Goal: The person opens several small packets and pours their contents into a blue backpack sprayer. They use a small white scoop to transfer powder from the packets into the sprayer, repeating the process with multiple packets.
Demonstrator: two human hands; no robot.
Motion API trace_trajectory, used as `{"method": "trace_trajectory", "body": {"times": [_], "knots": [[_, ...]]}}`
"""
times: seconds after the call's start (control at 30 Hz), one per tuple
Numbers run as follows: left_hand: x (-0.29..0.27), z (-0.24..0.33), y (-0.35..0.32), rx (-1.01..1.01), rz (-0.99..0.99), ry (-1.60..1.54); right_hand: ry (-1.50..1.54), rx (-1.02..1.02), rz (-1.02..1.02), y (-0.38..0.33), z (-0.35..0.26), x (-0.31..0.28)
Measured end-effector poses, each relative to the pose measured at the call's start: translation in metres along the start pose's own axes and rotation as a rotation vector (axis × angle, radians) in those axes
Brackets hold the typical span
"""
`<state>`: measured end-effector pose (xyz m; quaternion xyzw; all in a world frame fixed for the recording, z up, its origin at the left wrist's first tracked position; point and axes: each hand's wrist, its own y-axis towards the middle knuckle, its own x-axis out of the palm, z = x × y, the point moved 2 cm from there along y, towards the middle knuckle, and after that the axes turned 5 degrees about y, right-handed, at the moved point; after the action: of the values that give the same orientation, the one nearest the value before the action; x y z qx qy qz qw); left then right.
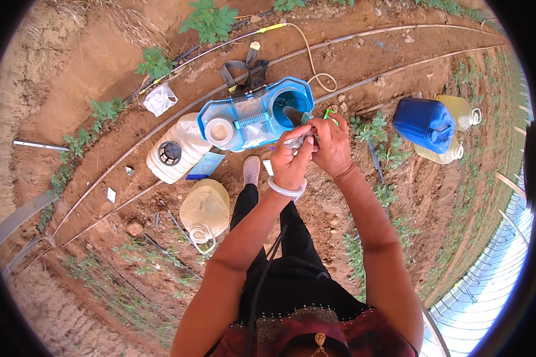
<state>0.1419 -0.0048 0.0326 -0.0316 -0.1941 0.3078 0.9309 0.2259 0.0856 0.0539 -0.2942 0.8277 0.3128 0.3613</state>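
Observation:
Both of my hands meet in front of a blue backpack sprayer tank [253, 116], close to its round open mouth [286, 98]. My left hand [289, 166], with a pale bangle on its wrist, is closed on a small crumpled silvery packet [294, 141]. My right hand [332, 146] pinches at the same packet, its fingers pressed against those of my left. A grey, tapered piece [294, 115] lies over the edge of the mouth just beyond my fingers; whether it joins the packet is hidden. A bright green bit [332, 113] shows beside my right fingers.
A white jug [181, 146] leans by the tank's left end, near a yellowish jug [204, 208]. At the right stand a blue jerrycan [426, 125] and yellowish jugs [458, 113]. The spray wand [220, 44], hose [311, 56] and a white plastic bag [160, 99] lie beyond.

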Motion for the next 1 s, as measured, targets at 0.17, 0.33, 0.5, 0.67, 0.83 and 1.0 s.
{"method": "trace_trajectory", "body": {"times": [0.17,0.33,0.5,0.67,0.83,1.0], "knots": [[0.003,0.005,0.001,-0.012,0.069,0.037,0.055,0.056,0.004,0.001,0.001,0.004],[0.000,0.016,0.004,0.046,0.070,0.088,0.124,0.073,0.049,0.000,0.003,0.011],[-0.004,0.015,0.016,0.123,-0.003,0.109,0.177,0.125,0.094,0.005,-0.002,0.014],[0.001,0.019,0.025,0.213,-0.057,0.298,0.179,0.179,0.123,0.013,-0.016,0.010],[0.008,0.016,0.035,0.321,0.153,0.443,0.143,0.255,0.151,0.004,-0.015,0.019],[0.010,0.017,0.040,0.466,0.177,0.616,0.116,0.244,0.188,0.009,-0.015,0.018]]}}
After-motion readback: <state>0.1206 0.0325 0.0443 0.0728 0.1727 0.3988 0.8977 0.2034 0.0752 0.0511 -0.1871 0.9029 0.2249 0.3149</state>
